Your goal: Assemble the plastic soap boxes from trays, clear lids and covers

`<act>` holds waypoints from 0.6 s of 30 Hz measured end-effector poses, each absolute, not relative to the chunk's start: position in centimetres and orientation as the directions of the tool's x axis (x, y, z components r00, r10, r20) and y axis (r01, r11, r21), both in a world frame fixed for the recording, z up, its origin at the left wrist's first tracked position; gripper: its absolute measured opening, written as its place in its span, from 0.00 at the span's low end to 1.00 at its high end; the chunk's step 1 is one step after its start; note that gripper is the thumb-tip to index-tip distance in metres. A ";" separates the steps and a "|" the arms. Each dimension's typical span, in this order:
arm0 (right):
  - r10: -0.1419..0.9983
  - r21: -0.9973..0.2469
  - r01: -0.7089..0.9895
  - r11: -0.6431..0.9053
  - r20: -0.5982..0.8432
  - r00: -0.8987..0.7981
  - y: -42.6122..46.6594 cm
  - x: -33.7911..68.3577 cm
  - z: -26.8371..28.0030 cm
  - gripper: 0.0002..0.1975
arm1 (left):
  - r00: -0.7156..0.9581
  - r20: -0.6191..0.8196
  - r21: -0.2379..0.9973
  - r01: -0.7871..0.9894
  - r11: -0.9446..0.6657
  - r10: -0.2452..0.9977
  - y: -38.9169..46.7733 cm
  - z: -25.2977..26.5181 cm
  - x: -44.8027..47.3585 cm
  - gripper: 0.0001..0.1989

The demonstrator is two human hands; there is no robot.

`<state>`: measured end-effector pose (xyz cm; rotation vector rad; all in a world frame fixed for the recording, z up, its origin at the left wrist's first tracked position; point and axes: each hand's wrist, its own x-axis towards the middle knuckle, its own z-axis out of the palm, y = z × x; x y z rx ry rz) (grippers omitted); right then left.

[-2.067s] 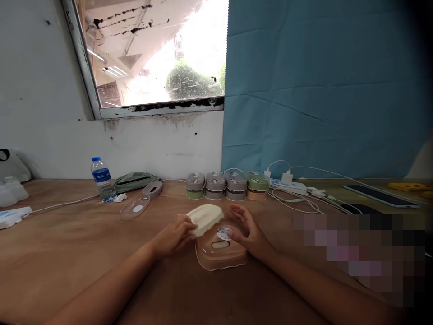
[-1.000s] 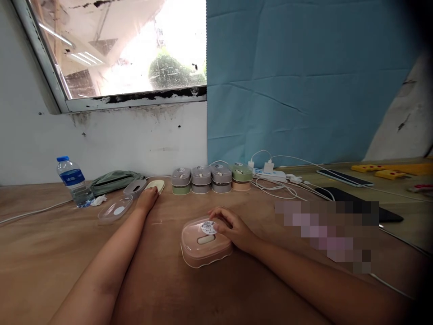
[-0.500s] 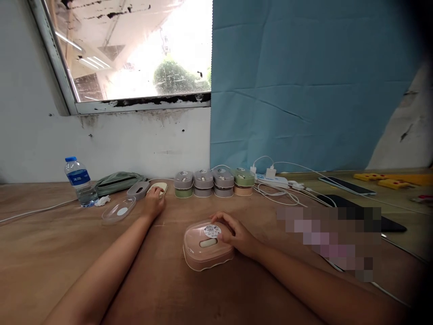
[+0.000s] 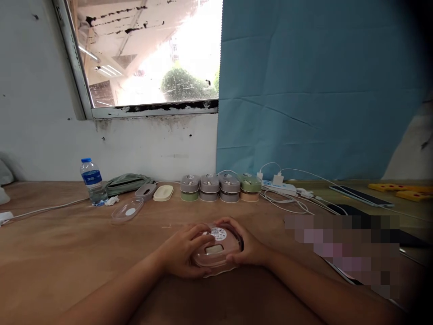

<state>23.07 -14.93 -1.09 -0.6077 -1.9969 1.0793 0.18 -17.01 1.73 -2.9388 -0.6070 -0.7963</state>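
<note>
A pink lidded box (image 4: 221,257) rests on the wooden table close in front of me, with a clear cover and a round printed sticker on top. My left hand (image 4: 184,250) grips its left side, fingers reaching over the cover beside the sticker. Around the right side curl the fingers and thumb of my right hand (image 4: 248,246). A dark gap shows along the cover's right edge. Farther back lie a cream oval piece (image 4: 163,193), a grey slotted lid (image 4: 145,192) and a loose clear cover (image 4: 122,214) with a white round sticker.
Several stacked two-tone boxes (image 4: 209,184) stand by the wall. At the left are a water bottle (image 4: 94,183), a green pouch (image 4: 126,183) and crumpled tissue (image 4: 111,201). On the right lie a power strip (image 4: 280,187) with white cables, a phone (image 4: 360,196) and yellow parts (image 4: 412,195).
My left hand has left the cream oval piece at the back and come to the pink box's left side. My right hand now wraps farther round its right side. The view has shifted slightly.
</note>
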 end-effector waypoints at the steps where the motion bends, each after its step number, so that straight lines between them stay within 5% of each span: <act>1: 0.707 -0.850 0.038 0.526 0.412 -0.575 -14.9 23.0 -1.0 0.34 | 0.785 0.508 0.058 0.381 -0.923 0.355 -16.7 1.5 0.0 0.28; 4: 0.733 -0.854 0.009 0.520 0.440 -0.519 -14.6 22.9 -1.0 0.32 | 0.763 0.574 -0.010 0.369 -0.929 0.298 -16.1 1.2 -0.5 0.28; 7: 0.779 -0.877 -0.027 0.480 0.440 -0.447 -14.2 23.0 -1.0 0.30 | 0.731 0.671 -0.249 0.383 -0.889 0.127 -16.1 1.3 -1.1 0.21; 10: 0.819 -0.910 -0.044 0.412 0.392 -0.419 -14.1 23.2 -0.8 0.30 | 0.839 0.539 -0.485 0.238 -0.841 -0.073 -16.4 1.8 -1.3 0.16; 13: 0.839 -0.914 -0.031 0.405 0.385 -0.386 -14.1 23.3 -0.7 0.30 | 0.912 0.402 -0.560 0.175 -0.810 -0.081 -16.8 2.2 -1.2 0.15; 18: 0.861 -0.916 -0.066 0.396 0.395 -0.320 -13.7 23.3 -1.3 0.29 | 0.901 0.423 -0.761 0.299 -0.576 -0.091 -17.1 2.4 -0.6 0.12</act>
